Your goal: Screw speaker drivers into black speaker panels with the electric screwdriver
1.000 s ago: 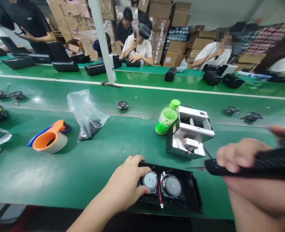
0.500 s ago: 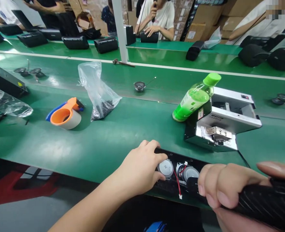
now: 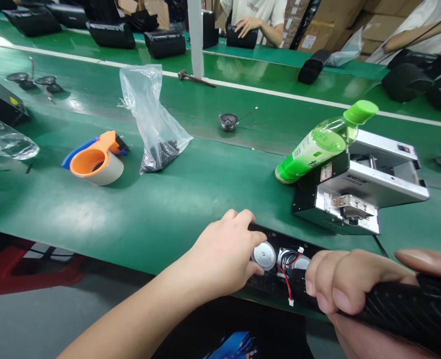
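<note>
At the bench's near edge lies a black speaker panel (image 3: pixel 273 287) with two round silver-backed speakers (image 3: pixel 264 256) set in it. Red wires (image 3: pixel 288 284) with white plugs trail across it. My left hand (image 3: pixel 230 254) is closed on the panel's left end, with thumb and forefinger around the left speaker. My right hand (image 3: pixel 351 284) is wrapped around the ribbed black handle of what looks like a power screwdriver (image 3: pixel 403 304). Its front end points at the right speaker, which my fingers partly cover; the tip is hidden.
A green-capped bottle (image 3: pixel 314 149) leans on a silver-and-black machine (image 3: pixel 358 194) beyond my right hand. Further left are a plastic bag (image 3: pixel 155 124) of small dark parts, an orange tape dispenser (image 3: pixel 97 159) and a loose speaker (image 3: pixel 228 121). A co-worker (image 3: pixel 258 22) handles a black speaker box across the bench.
The view has tilted down and shifted, so bench items appear higher in the picture. Both hands keep their grips; the panel appears slightly further right, and less of the right speaker shows.
</note>
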### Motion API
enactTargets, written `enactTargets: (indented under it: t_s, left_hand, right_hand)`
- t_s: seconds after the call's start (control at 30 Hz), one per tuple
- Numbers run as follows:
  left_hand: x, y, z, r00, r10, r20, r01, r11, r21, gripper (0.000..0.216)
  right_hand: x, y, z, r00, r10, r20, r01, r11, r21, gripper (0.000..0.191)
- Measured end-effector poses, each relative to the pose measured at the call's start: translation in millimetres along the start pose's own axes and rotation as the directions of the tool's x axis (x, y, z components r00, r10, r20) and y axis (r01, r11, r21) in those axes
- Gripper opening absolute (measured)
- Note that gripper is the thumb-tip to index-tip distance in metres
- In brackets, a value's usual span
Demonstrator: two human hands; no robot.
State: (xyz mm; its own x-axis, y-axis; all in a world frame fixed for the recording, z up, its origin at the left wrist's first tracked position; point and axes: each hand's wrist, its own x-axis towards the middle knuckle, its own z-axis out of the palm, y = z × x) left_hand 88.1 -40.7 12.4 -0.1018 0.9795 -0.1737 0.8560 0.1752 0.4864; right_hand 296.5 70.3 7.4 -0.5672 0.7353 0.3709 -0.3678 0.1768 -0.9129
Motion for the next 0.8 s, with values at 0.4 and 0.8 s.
enactTargets:
  t_s: [0.4,0.8]
  left_hand:
    - [-6.0,0.1,4.8,0.998,0.014,-0.059,-0.014,1.0,0.004,0.038]
    - [-8.6,-0.7,8.2,0.994,0.01,-0.108,-0.013,1.0,-0.026,0.042]
  right_hand:
    - [4.4,-13.2,23.4,0.981,0.007,0.194,-0.024,0.996,0.085,0.025]
    - [0.2,-0.2,33.2,0.979,-0.098,0.178,0.091,0.995,0.051,0.033]
